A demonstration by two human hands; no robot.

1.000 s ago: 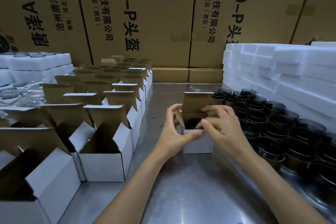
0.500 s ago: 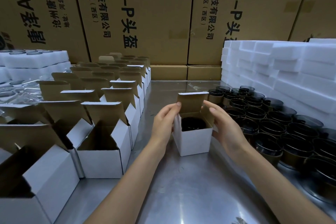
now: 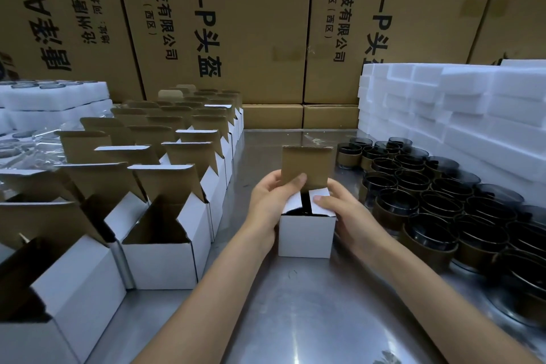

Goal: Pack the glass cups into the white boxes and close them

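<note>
Mid-counter (image 3: 295, 319), the small white cardboard box (image 3: 305, 235) now has both side flaps folded inward; half a second ago they stood open. Left hand (image 3: 273, 201) and right hand (image 3: 339, 210) press them; the dark glass cup (image 3: 305, 203) seemingly sits inside; lid remains.

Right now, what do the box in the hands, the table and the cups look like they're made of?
Box: likely corrugated cardboard, matte white outside, raw brown inside the lid. Table: apparently stainless steel, dull streaky reflections. Cups: dark see-through glass; gold-brown bands, material unclear.
</note>
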